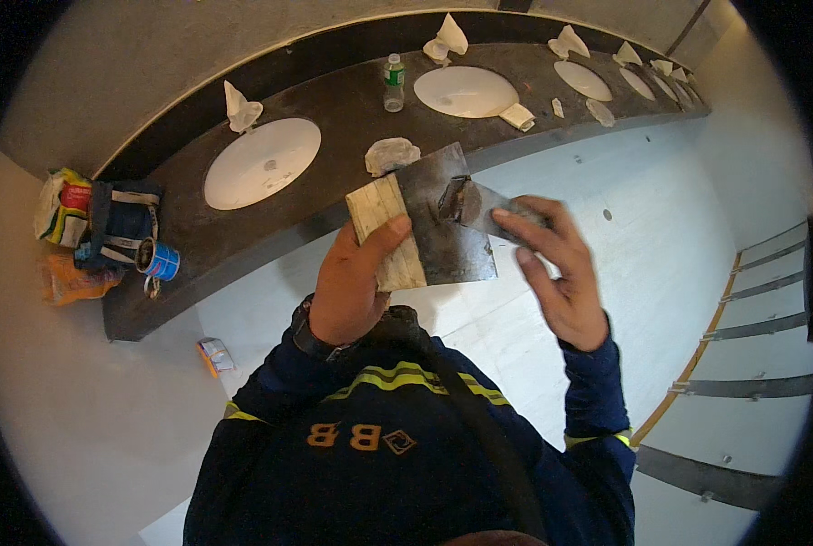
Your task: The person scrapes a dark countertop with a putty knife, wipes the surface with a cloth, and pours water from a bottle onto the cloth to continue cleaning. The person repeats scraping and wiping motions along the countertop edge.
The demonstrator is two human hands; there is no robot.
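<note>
In my left hand [347,287] is a wide scraper with a pale wooden grip and a flat grey metal blade [438,255]. The thumb presses on the wood. My right hand [563,278] pinches a narrower metal scraper [497,211] between thumb and fingers. Its end rests against the wide blade, where a lump of dark paste [466,202] sits. Both tools are held up in front of my chest, between me and the counter. The far end of the narrow scraper is hidden under my right fingers.
A dark curved counter [352,118] holds several white basins [261,164] and plastic-wrapped faucets [241,109]. On it stand a green-labelled bottle [394,84], a blue can [159,260] and a dark bag [124,218]. Metal brackets [752,389] line the right side; a small packet [215,356] lies below left.
</note>
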